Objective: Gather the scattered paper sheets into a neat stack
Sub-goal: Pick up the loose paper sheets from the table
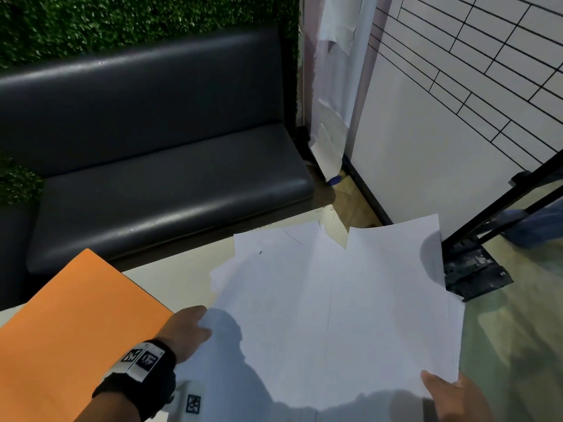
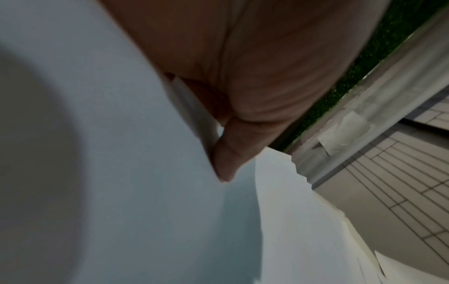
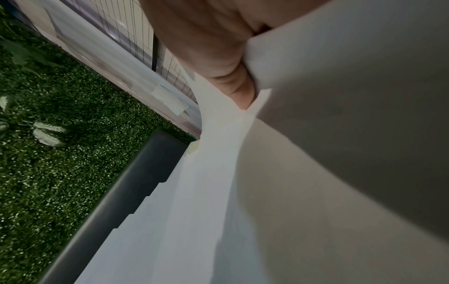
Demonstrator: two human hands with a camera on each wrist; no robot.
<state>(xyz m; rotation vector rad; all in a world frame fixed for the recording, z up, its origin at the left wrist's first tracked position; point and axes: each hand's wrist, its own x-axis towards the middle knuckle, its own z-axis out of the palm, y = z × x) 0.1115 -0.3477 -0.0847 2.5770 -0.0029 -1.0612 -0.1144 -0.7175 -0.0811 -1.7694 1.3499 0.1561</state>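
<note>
Several white paper sheets [image 1: 335, 306] overlap in a loose, fanned bundle lifted above the table's right corner. My left hand [image 1: 189, 327] holds the bundle's left edge, its fingers hidden under the paper. In the left wrist view its thumb [image 2: 226, 157] presses on the sheets [image 2: 121, 173]. My right hand [image 1: 447, 394] pinches the near right corner of the bundle. The right wrist view shows that thumb [image 3: 240, 90] on top of the sheets [image 3: 199, 192], whose far edges step out unevenly.
An orange sheet [image 1: 70, 330] lies on the cream table [image 1: 179, 269] to the left. A dark padded bench [image 1: 158, 184] runs behind the table under a green hedge wall [image 1: 122, 16]. A black metal stand [image 1: 475, 269] sits on the floor to the right.
</note>
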